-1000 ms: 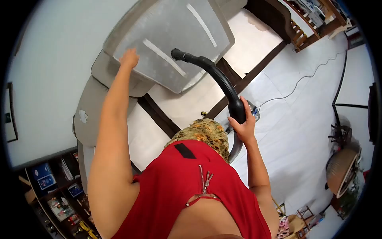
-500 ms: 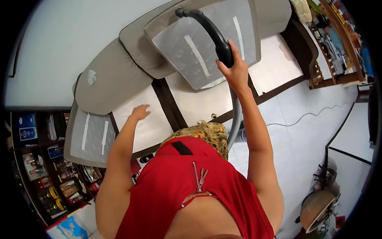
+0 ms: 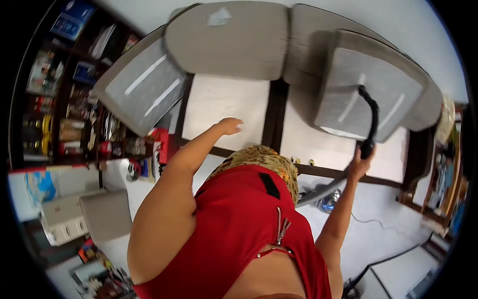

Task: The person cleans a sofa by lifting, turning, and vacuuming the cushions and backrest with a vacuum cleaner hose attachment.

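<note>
My right hand (image 3: 362,162) is wrapped round the black handle of a vacuum cleaner hose (image 3: 371,119). The curved tube's tip lies over the grey underside of a sofa cushion (image 3: 348,65), which leans against the backrest at the right. Whether the tip touches the fabric I cannot tell. From the handle, a grey ribbed hose (image 3: 323,192) runs back past my waist. Nothing is in my left hand (image 3: 230,126), whose fingers stretch out above the white sofa base panel (image 3: 224,102).
Another upturned cushion (image 3: 144,82) leans at the sofa's left end. Beige back cushions (image 3: 234,47) line the wall. A dark shelf (image 3: 62,99) packed with objects stands on the left, a wooden rack (image 3: 438,189) on the right. A cable (image 3: 381,224) crosses the floor.
My view has turned left, bringing more of the shelf and the left cushion into sight. The tube's tip has come down from the cushion's top edge. My right hand still grips the handle.
</note>
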A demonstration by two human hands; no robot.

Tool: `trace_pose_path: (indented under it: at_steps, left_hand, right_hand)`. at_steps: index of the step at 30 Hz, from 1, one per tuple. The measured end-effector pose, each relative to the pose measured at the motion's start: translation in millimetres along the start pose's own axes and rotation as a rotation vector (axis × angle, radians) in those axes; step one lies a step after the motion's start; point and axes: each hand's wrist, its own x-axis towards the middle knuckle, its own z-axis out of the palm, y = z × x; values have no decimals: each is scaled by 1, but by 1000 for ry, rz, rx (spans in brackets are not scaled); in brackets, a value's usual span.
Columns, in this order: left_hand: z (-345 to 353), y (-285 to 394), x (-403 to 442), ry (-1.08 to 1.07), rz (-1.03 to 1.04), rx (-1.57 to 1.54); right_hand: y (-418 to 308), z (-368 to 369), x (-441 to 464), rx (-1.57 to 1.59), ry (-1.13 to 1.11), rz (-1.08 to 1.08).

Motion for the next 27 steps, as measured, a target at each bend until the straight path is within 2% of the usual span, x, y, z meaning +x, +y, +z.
trace_pose_path:
  at_steps: [1,3,4,5,7,10,13,14,15,16,17,19,21,24,27]
  left_hand:
    - [4,-10,-6,-5,-9,-14]
    - [10,-30,-24,-41,-43,-22]
    - [13,-37,-35,-68,-54,-28]
    - [16,-46,-46,-92,-99,-46]
    - [21,-63,-67,-139,-180,-79]
    - [41,-90,-109,-80,-257,-120]
    - [85,-119,-152,47,-332,-243]
    - [98,-122,-170,81,-337,-231]
    - [113,-126,-187,113,-341,-217]
    - [127,-133,-196,8,-374,-241]
    - [145,-138,-213,20,-407,-238]
    - [175,-130,-255,45,-474,-225]
    - [200,-128,-285,-26,-497,-215]
    - [202,-121,-318,-136,-487,-238]
    - [194,-129,-330,-22,-505,-266]
  right_hand:
    - [-8,3,-3,-5,36,-42]
    - [-32,6,-6,122,2,79]
    - [-51,9,-3,152,51,-35]
    - [-68,10,1,181,29,-29]
    - [-95,18,17,101,63,-198]
    - [-89,36,48,58,6,-136]
    - [-71,40,51,-9,26,-241]
    - [-68,35,47,-31,-70,-70]
    - [-64,35,41,-35,-51,-110]
    - [-57,36,34,-39,-32,-148]
    - [-49,37,29,-40,-10,-187]
    - [-43,32,20,-93,-41,-146]
    - [-37,28,10,-62,-57,-95]
    - [-32,25,-3,-148,-70,-83]
    - [-41,26,-31,65,-230,103]
